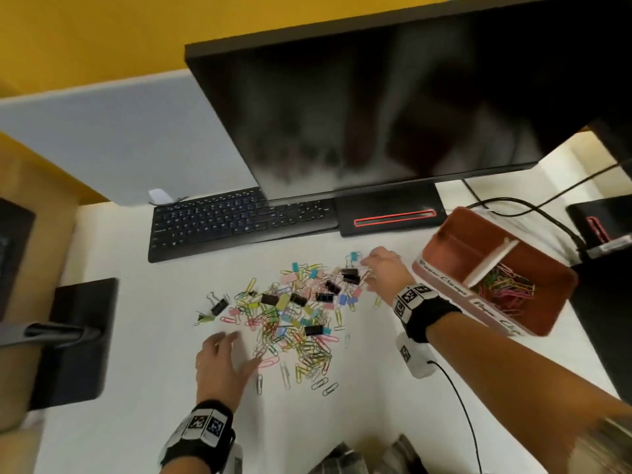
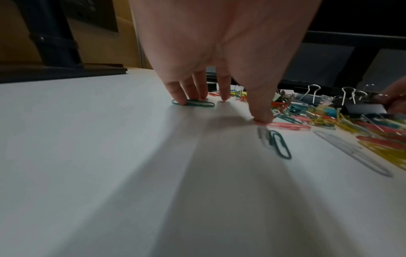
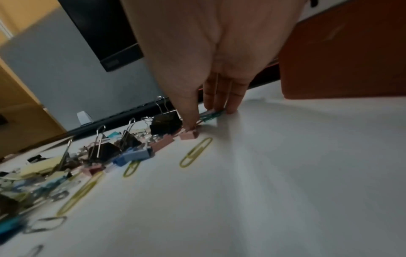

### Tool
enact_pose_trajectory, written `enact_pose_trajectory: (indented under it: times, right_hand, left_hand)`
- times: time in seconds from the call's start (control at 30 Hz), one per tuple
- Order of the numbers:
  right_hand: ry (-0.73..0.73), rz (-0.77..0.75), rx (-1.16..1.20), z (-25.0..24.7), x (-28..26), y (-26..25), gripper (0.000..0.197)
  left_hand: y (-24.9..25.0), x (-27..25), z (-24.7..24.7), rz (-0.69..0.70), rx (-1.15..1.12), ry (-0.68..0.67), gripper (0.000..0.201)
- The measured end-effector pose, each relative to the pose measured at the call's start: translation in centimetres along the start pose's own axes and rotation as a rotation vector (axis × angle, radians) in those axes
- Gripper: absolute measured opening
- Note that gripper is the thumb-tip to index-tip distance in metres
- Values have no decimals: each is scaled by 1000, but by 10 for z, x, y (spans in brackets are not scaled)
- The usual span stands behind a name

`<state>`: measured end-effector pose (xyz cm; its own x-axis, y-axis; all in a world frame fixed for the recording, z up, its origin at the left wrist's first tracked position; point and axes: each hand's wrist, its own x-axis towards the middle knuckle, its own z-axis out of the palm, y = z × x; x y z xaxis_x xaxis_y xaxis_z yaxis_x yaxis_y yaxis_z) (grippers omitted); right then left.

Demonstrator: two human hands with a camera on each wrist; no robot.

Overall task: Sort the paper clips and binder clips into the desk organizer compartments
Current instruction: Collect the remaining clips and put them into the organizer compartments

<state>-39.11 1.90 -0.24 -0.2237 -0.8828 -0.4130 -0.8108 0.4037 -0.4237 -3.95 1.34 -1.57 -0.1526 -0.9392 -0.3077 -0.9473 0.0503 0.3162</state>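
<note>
Midway, sorting | our right hand (image 3: 216, 104) pinches a green paper clip (image 3: 212, 115) at the pile's edge | left hand (image 2: 219, 78) fingers spread, pressing clips | next: lift, carry to desk organizer (image 1: 547, 268).

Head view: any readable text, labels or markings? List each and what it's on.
"Paper Clips", handwritten: near label on the front of the desk organizer.
Second handwritten label beside it: too blurred to read.
Keyboard key legends: too small.
Square coded markers on the wristbands: patterns, no words.
</note>
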Motion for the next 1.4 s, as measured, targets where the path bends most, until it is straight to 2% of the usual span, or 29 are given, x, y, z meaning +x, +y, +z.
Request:
enact_pose_trajectory:
  times: [0.17,0.3,0.4,0.47,0.53,0.6,0.7,0.83,1.0,1.1,1.17,1.27,1.33,1.4]
  right_hand:
    - [41,53,-3,7,0,1,24]
    - [56,116,10,11,-3,-5,17]
    - [54,125,42,7,-8,-9,17]
    - [105,93,99,4,-15,-9,16]
    - [173,7,124,3,-27,-11,14]
    - [189,-93,141,6,-42,-19,12]
    - [127,-155,153,16,-57,-30,10]
    - [85,-197,165,26,-65,-46,12]
    - [-179,-347,61,46,-82,-86,27]
    - [-272,-328,10,71,-87,-104,42]
    - [-278,-268,-98,86,-82,-109,46]
    - [-225,-191,-139,96,-72,-111,30]
    - [-189,-189,-145,96,-66,-110,20]
    - [-170,-211,-171,93,-60,-109,21]
  left_hand:
    - [4,9,-9,106,-202,-22,29]
    - [3,17,-9,184,-204,-39,20]
    - [1,22,-15,198,-281,-70,21]
    - [-5,22,-17,265,-258,-73,35]
    - [-11,20,-16,338,-187,-82,51]
    - [-12,16,-13,348,-146,-120,51]
    - [-10,15,-6,373,-171,-121,34]
    - [-7,22,-2,332,-184,-127,12]
    - [3,31,-9,255,-195,-206,10]
    - [6,34,-11,266,-163,-231,11]
    - [8,34,-12,281,-133,-224,7]
    - [10,34,-12,294,-111,-196,3]
    - [11,33,-12,285,-104,-191,3]
    - [11,33,-12,261,-95,-194,4]
